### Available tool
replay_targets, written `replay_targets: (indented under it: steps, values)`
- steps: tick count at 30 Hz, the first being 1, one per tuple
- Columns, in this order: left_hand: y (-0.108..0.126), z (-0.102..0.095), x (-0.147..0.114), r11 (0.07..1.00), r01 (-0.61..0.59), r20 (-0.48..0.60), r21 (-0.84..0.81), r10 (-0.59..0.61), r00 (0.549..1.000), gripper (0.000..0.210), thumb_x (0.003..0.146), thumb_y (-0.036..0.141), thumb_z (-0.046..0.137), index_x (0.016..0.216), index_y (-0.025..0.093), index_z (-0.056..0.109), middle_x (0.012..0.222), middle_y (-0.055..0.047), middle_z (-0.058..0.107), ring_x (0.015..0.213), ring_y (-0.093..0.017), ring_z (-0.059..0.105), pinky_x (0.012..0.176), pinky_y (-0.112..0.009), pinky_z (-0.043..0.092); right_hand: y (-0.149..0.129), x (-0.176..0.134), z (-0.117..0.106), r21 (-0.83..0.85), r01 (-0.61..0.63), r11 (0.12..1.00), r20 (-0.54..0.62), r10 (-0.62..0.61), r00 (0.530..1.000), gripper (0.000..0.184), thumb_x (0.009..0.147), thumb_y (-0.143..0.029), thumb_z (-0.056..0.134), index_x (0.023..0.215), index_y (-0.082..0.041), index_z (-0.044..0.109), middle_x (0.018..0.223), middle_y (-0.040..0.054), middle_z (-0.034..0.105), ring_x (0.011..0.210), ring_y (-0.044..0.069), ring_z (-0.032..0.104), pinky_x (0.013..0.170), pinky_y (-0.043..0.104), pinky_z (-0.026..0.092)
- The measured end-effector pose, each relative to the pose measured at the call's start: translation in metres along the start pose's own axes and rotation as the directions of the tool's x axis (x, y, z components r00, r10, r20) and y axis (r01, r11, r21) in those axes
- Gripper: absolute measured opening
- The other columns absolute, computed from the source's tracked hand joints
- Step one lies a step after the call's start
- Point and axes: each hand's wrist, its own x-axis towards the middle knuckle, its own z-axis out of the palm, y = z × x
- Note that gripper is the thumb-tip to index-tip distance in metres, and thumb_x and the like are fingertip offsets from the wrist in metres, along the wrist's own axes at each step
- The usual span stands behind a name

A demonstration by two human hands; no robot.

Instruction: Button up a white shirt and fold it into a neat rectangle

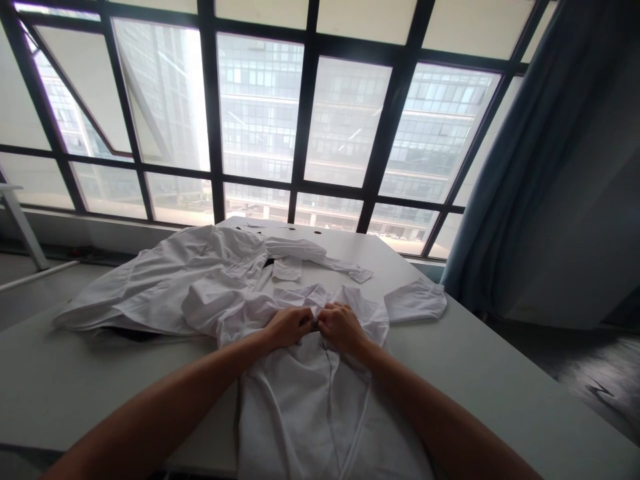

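Observation:
A white button-front garment (295, 387), likely a shirt or coat, lies front up on the table, its lower part reaching toward me. At its upper front, my left hand (291, 325) and my right hand (344, 325) meet, fingers closed in a pinch on the two front edges. Something small and dark shows between the fingertips, too small to name. Below the hands the front opening runs down as a dark line. One sleeve (415, 300) of the garment stretches out to the right.
Another white garment (160, 273) lies crumpled at the left, with something dark beneath it. White cloth pieces (320, 250) lie farther back on the white table (500, 373). Dark-framed windows (260, 113) stand behind, and a blue curtain (515, 160) hangs at the right.

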Motion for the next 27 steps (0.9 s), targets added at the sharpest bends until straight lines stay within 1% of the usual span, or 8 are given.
replay_targets:
  steps: [6, 10, 13, 17, 20, 23, 25, 27]
  values:
    - [0.010, -0.001, -0.002, 0.994, 0.048, 0.000, 0.094, -0.048, 0.999, 0.020, 0.087, 0.035, 0.058, 0.083, 0.020, 0.069, 0.075, -0.003, 0.070, 0.074, -0.019, 0.065, 0.066, -0.024, 0.042, 0.005, -0.002, -0.007, 0.222, 0.011, 0.975, -0.072, 0.005, 0.997, 0.019, 0.084, -0.028, 0.060, 0.074, -0.017, 0.072, 0.078, 0.0050, 0.069, 0.068, 0.015, 0.059, 0.067, 0.025, 0.039]
    - [0.014, -0.004, -0.004, 0.991, 0.055, 0.001, 0.126, -0.055, 0.998, 0.018, 0.087, 0.033, 0.057, 0.085, 0.020, 0.070, 0.078, -0.004, 0.071, 0.077, -0.020, 0.066, 0.066, -0.024, 0.042, 0.007, 0.000, -0.001, 0.278, 0.008, 0.960, -0.046, 0.005, 0.999, 0.020, 0.083, -0.023, 0.057, 0.070, -0.016, 0.069, 0.073, 0.0042, 0.067, 0.066, 0.014, 0.057, 0.062, 0.024, 0.037]
    - [0.014, -0.005, -0.004, 0.990, 0.056, -0.008, 0.130, -0.055, 0.998, 0.018, 0.088, 0.032, 0.055, 0.087, 0.020, 0.069, 0.080, -0.004, 0.071, 0.078, -0.020, 0.066, 0.066, -0.024, 0.041, 0.010, 0.003, 0.007, 0.311, 0.004, 0.951, -0.069, 0.019, 0.997, 0.015, 0.081, -0.021, 0.055, 0.070, -0.016, 0.065, 0.073, 0.0035, 0.067, 0.066, 0.014, 0.055, 0.061, 0.024, 0.036]
    - [0.014, -0.004, -0.005, 0.993, 0.013, -0.004, 0.118, -0.012, 1.000, 0.016, 0.089, 0.027, 0.052, 0.088, 0.020, 0.066, 0.080, -0.003, 0.069, 0.076, -0.018, 0.064, 0.067, -0.023, 0.041, 0.015, 0.006, 0.019, 0.341, -0.050, 0.939, -0.074, 0.080, 0.994, 0.016, 0.080, -0.022, 0.052, 0.069, -0.016, 0.062, 0.070, 0.0022, 0.064, 0.064, 0.013, 0.053, 0.060, 0.024, 0.034]
    - [0.015, -0.003, -0.006, 0.996, -0.054, -0.006, 0.070, 0.055, 0.998, 0.013, 0.088, 0.024, 0.051, 0.087, 0.020, 0.064, 0.080, -0.002, 0.068, 0.075, -0.016, 0.061, 0.068, -0.023, 0.040, 0.023, 0.009, 0.025, 0.372, -0.049, 0.927, -0.019, 0.060, 0.998, 0.017, 0.079, -0.021, 0.050, 0.069, -0.016, 0.062, 0.069, 0.0013, 0.064, 0.064, 0.013, 0.053, 0.060, 0.023, 0.035]
    - [0.013, -0.009, -0.005, 0.998, -0.067, -0.065, -0.012, 0.066, 0.996, 0.013, 0.086, 0.022, 0.050, 0.087, 0.019, 0.063, 0.078, -0.001, 0.066, 0.071, -0.014, 0.057, 0.066, -0.023, 0.039, 0.036, 0.010, 0.022, 0.292, -0.048, 0.955, -0.010, 0.053, 0.999, 0.016, 0.079, -0.021, 0.051, 0.072, -0.016, 0.065, 0.074, 0.0030, 0.066, 0.069, 0.015, 0.056, 0.063, 0.023, 0.035]
    - [0.008, -0.018, -0.004, 0.999, -0.014, -0.138, -0.038, 0.009, 0.990, 0.013, 0.084, 0.020, 0.049, 0.084, 0.018, 0.062, 0.072, 0.000, 0.063, 0.067, -0.013, 0.054, 0.063, -0.023, 0.037, 0.047, 0.010, 0.015, 0.154, -0.143, 0.978, -0.048, 0.152, 0.987, 0.016, 0.080, -0.022, 0.053, 0.073, -0.016, 0.066, 0.077, 0.0054, 0.068, 0.070, 0.016, 0.057, 0.064, 0.024, 0.034]
    - [0.001, -0.030, -0.002, 0.998, 0.054, -0.206, -0.030, -0.059, 0.977, 0.013, 0.080, 0.020, 0.050, 0.080, 0.018, 0.062, 0.066, 0.002, 0.060, 0.062, -0.013, 0.052, 0.060, -0.023, 0.034, 0.057, 0.009, 0.005, 0.044, -0.272, 0.961, -0.088, 0.274, 0.958, 0.017, 0.082, -0.024, 0.053, 0.074, -0.016, 0.066, 0.076, 0.0069, 0.068, 0.070, 0.017, 0.057, 0.063, 0.025, 0.032]
